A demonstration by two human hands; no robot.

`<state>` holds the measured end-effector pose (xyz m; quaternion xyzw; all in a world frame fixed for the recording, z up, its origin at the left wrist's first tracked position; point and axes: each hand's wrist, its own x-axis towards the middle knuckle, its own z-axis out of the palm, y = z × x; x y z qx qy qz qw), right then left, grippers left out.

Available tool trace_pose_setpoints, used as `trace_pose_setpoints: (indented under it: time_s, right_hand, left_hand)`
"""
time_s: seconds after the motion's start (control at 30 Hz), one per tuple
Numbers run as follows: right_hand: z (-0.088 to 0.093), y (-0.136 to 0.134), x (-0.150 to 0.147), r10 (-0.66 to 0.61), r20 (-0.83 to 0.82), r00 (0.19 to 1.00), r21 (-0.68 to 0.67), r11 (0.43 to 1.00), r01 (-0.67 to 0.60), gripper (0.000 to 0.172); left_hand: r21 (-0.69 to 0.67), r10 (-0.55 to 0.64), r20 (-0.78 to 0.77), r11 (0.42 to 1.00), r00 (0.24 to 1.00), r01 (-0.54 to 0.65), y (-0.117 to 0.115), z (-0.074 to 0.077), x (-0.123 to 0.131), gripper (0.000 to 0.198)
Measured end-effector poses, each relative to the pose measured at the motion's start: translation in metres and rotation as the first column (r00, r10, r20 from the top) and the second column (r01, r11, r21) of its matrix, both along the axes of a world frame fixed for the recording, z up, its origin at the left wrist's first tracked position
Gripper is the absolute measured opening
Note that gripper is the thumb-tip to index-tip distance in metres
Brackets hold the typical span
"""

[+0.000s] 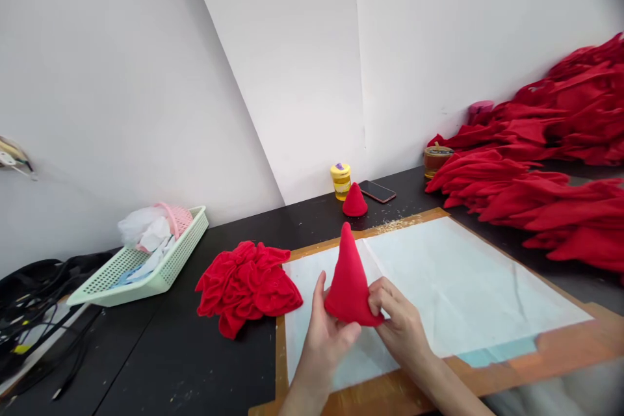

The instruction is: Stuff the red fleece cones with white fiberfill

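Clamping fingers (319,286) of the left hand (324,335) and of the right hand (397,325) onto the bottom rim of a red cone (348,279), left thumb lying up its flank, right fingertips pinching the hem. Holding it upright, tip pointing up, over the near-left part of a white sheet (463,286) on a wooden board (560,344); not managing to tell whether the rim is touching the sheet. Covering the cone's near rim and underside with both palms, so seeing nothing of its inside. Losing both forearms at the bottom edge. Making out a crumpled red heap (246,283) just left of the board on the black surface (195,364), its single pieces blurring together. Spotting, farther back, a smaller red cone (355,200) standing near a yellow tub (340,180) and a dark phone (377,191), label too small for reading. Finding a green basket (190,253) on the left, contents only partly showing, and a large red pile (536,188) running off the right edge, half hiding an amber jar (436,159).
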<state>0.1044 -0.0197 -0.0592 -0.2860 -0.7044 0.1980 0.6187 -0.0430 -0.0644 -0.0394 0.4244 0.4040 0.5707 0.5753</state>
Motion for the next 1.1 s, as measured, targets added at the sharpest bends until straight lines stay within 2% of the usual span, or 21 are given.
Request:
trace_pose_setpoints:
  time_s: [0.03,0.1,0.17,0.2,0.3,0.4,0.47,0.57,0.63,0.7,0.8,0.83,0.9,1.0,1.1]
  right_hand:
    - [0.000,0.000,-0.001,0.016,0.007,1.000,-0.013,1.000,-0.016,0.029]
    - [0.002,-0.003,-0.004,0.051,0.013,0.999,-0.059,0.997,-0.050,0.028]
    - [0.004,-0.007,-0.007,0.088,0.007,0.996,-0.111,0.990,-0.087,0.028]
    - [0.006,-0.009,-0.008,0.112,0.002,0.994,-0.132,0.985,-0.111,0.028]
    - [0.010,-0.015,-0.012,0.180,-0.007,0.984,-0.149,0.972,-0.179,0.028]
    - [0.012,-0.015,-0.014,0.166,-0.035,0.985,-0.141,0.975,-0.170,0.028]
    - [0.016,-0.015,-0.014,0.143,-0.061,0.988,-0.182,0.971,-0.152,0.028]
    - [0.025,-0.016,-0.013,0.147,-0.116,0.982,-0.271,0.947,-0.174,0.023]
    - [0.028,-0.018,-0.011,0.182,-0.149,0.972,-0.331,0.917,-0.223,0.038]
    - [0.028,-0.019,-0.010,0.213,-0.181,0.960,-0.404,0.874,-0.270,0.040]
    - [0.018,-0.017,-0.009,0.190,-0.269,0.944,-0.473,0.828,-0.301,0.023]
    - [0.014,-0.016,-0.010,0.176,-0.289,0.941,-0.468,0.832,-0.299,0.018]
    - [0.006,-0.015,-0.012,0.169,-0.284,0.944,-0.431,0.857,-0.283,0.011]
    - [-0.003,-0.017,-0.017,0.109,-0.238,0.965,-0.385,0.902,-0.197,0.012]
    - [-0.007,-0.019,-0.022,0.011,-0.218,0.976,-0.407,0.908,-0.101,0.014]
  left_hand:
    - [0.034,-0.006,-0.074,0.999,0.997,0.008,-0.001,0.000,-0.002,0.103]
    - [0.118,0.086,-0.302,0.992,0.950,-0.052,-0.002,0.000,-0.007,0.087]
    - [0.237,0.247,-0.496,0.961,0.832,-0.144,-0.002,0.002,-0.012,0.062]
    - [0.299,0.319,-0.546,0.938,0.775,-0.175,-0.002,0.002,-0.015,0.051]
    - [0.409,0.453,-0.590,0.881,0.668,-0.237,-0.001,0.003,-0.025,0.027]
    - [0.492,0.569,-0.586,0.816,0.577,-0.304,0.001,0.003,-0.029,0.020]
    - [0.535,0.626,-0.569,0.774,0.533,-0.339,0.001,0.003,-0.026,0.016]
    - [0.562,0.679,-0.509,0.728,0.528,-0.393,0.001,0.002,-0.016,0.015]
    - [0.559,0.671,-0.458,0.728,0.584,-0.397,0.001,0.001,-0.007,0.018]
    - [0.532,0.578,-0.456,0.786,0.677,-0.313,-0.001,-0.001,0.000,0.020]
    - [0.485,0.414,-0.520,0.863,0.748,-0.140,-0.005,-0.003,0.004,0.028]
    - [0.484,0.400,-0.537,0.867,0.743,-0.117,-0.006,-0.003,0.003,0.027]
    - [0.507,0.444,-0.553,0.851,0.705,-0.138,-0.006,-0.005,0.000,0.020]
    - [0.559,0.554,-0.543,0.799,0.631,-0.220,-0.003,-0.010,-0.004,0.022]
    - [0.554,0.602,-0.521,0.778,0.605,-0.297,-0.002,-0.016,-0.003,0.024]
